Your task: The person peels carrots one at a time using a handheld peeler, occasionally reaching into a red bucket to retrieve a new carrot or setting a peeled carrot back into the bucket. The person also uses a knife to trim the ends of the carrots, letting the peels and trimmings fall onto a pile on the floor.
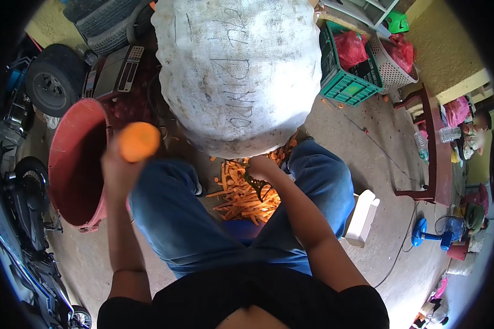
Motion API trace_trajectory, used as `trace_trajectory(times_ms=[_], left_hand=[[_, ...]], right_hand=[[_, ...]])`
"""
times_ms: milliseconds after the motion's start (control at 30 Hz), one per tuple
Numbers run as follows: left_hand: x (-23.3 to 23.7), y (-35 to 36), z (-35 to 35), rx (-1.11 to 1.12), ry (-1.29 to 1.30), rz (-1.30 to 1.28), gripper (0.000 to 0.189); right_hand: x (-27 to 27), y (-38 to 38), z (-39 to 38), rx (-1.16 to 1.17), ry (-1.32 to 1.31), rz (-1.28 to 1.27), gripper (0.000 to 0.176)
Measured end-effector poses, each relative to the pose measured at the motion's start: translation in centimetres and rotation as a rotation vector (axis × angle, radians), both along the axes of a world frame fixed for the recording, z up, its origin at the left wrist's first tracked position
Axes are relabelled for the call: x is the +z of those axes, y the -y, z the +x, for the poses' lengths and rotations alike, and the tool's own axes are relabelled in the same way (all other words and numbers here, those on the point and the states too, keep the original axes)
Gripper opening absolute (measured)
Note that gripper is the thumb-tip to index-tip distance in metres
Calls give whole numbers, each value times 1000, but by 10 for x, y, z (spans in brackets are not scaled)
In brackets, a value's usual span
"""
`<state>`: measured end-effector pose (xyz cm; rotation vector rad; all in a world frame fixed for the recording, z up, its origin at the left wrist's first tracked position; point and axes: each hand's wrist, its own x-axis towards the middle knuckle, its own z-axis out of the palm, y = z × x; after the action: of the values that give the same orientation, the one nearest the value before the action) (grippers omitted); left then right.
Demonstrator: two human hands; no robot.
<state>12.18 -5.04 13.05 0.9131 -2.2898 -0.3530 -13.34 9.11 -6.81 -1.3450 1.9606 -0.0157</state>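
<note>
My left hand (119, 167), blurred by motion, is closed around a carrot (139, 142) and holds it up beside the red bin. The carrot's round orange end faces me. Low between my knees, my right hand (262, 167) is closed on a dark green peeler-like tool (255, 186); its exact shape is hard to make out. Under it lies a pile of orange carrot strips (241, 197) on the floor. A big white sack (239, 71) with handwriting on it stands right in front of my hands and hides part of the pile.
The tall red bin (78, 164) stands at my left. A scale (115, 71), a wheel (52, 82) and a motorcycle (27, 208) lie beyond it. On the right are a green crate (348, 82), a white box (362, 218), a cable, a red wooden frame (436, 148) and a blue fan (433, 236).
</note>
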Motion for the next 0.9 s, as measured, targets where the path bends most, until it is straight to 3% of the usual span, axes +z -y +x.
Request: trace_trajectory(times_ms=[67,133,200,267,367,500,767,800,900], left_hand=[[10,19,33,356,30,15,42],[17,40,65,751,373,9,37],[-12,81,126,763,533,64,36],[-64,124,211,404,734,100,35],[-84,123,219,266,1089,872,28],[-120,112,240,300,960,1218,26],[-146,151,224,320,811,1331,27],[-145,163,217,318,865,1297,28],[-171,261,232,347,1447,1000,20]], right_hand=[[1,2,1,16,0,-8,28],[7,1,-3,39,28,14,24],[10,-1,-6,22,26,-24,23],[15,-4,-6,2,29,-58,23],[24,-2,-3,32,51,-2,23],[11,-2,-1,89,63,32,28],[19,-6,7,128,67,81,27],[15,-5,6,153,54,47,31],[40,-8,3,277,82,71,34]])
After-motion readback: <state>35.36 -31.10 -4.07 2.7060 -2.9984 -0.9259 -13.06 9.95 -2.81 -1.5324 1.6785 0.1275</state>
